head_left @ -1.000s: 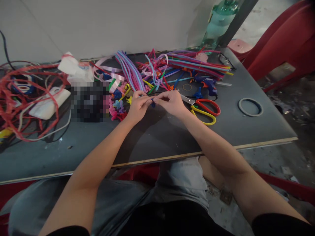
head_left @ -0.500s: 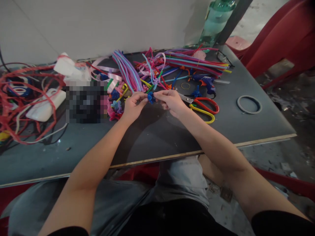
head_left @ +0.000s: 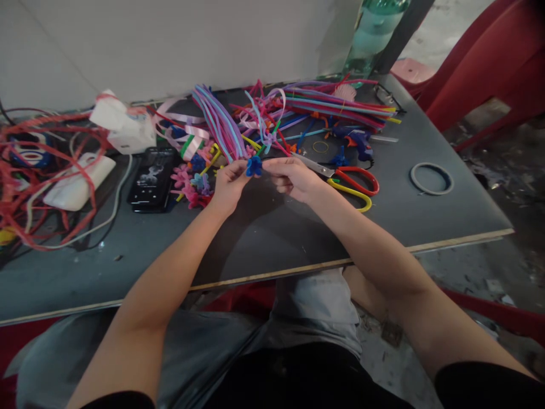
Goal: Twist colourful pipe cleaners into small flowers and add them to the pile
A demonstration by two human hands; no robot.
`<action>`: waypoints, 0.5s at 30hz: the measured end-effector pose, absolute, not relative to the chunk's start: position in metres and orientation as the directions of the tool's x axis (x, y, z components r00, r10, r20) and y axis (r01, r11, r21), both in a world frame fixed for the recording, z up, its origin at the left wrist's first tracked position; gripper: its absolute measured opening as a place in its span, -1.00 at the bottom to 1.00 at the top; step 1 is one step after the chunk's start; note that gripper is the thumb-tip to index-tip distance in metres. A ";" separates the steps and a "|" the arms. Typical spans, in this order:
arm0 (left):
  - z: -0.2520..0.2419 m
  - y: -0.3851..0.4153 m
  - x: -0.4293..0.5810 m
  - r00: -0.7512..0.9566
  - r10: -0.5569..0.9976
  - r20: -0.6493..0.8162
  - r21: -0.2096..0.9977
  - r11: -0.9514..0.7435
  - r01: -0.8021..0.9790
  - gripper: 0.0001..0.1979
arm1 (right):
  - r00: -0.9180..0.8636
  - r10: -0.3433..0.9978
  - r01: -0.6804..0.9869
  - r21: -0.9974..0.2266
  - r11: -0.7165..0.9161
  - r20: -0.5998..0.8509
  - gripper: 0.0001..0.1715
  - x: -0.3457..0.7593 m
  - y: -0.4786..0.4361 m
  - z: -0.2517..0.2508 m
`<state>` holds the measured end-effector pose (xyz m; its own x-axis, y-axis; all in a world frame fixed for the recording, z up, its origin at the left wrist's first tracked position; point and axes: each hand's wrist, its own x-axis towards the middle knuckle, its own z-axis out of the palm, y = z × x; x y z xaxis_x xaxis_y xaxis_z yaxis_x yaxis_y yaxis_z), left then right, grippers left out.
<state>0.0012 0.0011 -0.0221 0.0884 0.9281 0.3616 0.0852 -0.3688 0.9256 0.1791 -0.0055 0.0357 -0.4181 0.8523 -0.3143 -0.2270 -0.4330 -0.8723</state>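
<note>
A small blue pipe-cleaner flower (head_left: 254,166) is held up above the table between my two hands. My left hand (head_left: 230,184) pinches it from the left with thumb and forefinger. From the right, the thumb and forefinger of my right hand (head_left: 293,177) close on its edge, the other fingers curled under. Just beyond my right hand lie scissors (head_left: 351,180) with a red and a yellow handle. Finished pink flowers (head_left: 183,179) sit in a pile left of my left hand. A bundle of purple and blue pipe cleaners (head_left: 219,122) lies behind.
Across the back are more pipe cleaners (head_left: 336,105), a glue gun (head_left: 357,139) and a green bottle (head_left: 374,37). A phone (head_left: 152,179), a white power bank-like block (head_left: 79,182) and tangled red string (head_left: 91,199) lie left. A grey ring (head_left: 431,180) rests near the right edge.
The blue flower has turned, so its petals now face me more, and it has shifted slightly left. My right hand has moved a little with it.
</note>
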 end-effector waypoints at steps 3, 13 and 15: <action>-0.027 0.002 0.003 0.077 0.923 0.376 0.925 -0.379 0.027 -0.42 | -0.499 0.817 -0.236 -0.863 -0.447 -0.287 -0.78 0.178 -0.007 0.035; -0.033 0.004 0.002 0.100 0.926 0.364 0.926 -0.371 0.068 -0.48 | -0.499 0.858 -0.201 -0.948 -0.248 -0.119 -0.62 0.178 -0.007 0.027; -0.032 0.004 0.003 0.083 0.944 0.318 0.946 -0.322 0.033 -0.45 | -0.441 0.891 -0.219 -0.951 -0.220 -0.105 -0.61 0.177 -0.006 0.026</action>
<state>0.0030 0.0040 -0.0321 0.0833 0.9444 0.3182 0.0329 -0.3217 0.9463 0.1770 -0.0061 0.0263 -0.4409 0.8914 -0.1050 -0.2188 -0.2202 -0.9506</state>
